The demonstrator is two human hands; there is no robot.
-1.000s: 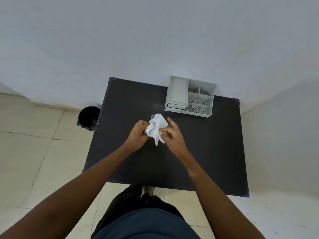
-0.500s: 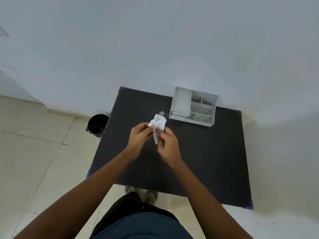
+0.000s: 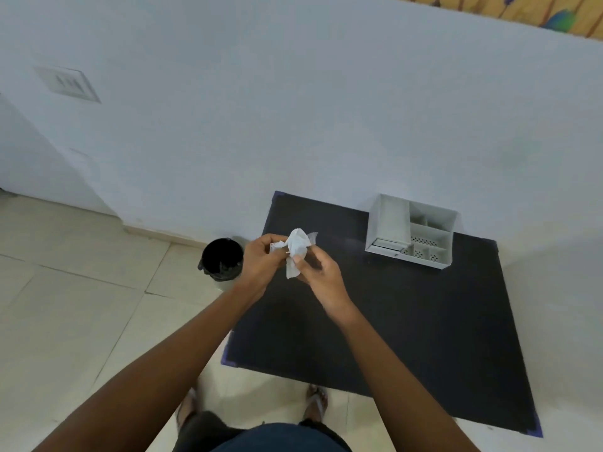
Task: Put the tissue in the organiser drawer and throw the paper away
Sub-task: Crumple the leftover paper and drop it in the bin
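Both of my hands hold a crumpled white paper (image 3: pixel 296 247) above the left edge of the black table (image 3: pixel 391 314). My left hand (image 3: pixel 262 264) grips its left side and my right hand (image 3: pixel 321 278) pinches its lower right part. The white desk organiser (image 3: pixel 411 230) stands at the table's far right, against the wall, and its small drawer (image 3: pixel 388 246) at the front left looks slightly pulled out. I cannot tell whether the white wad is paper, tissue or both.
A bin with a black liner (image 3: pixel 223 261) stands on the tiled floor just left of the table, below my left hand. The white wall (image 3: pixel 293 109) runs behind the table. My feet (image 3: pixel 315 402) are at the table's near edge.
My view has swung to the left and upward, bringing the bin nearer the centre. Both hands have carried the crumpled paper left, toward the table's left edge, and keep kneading it.
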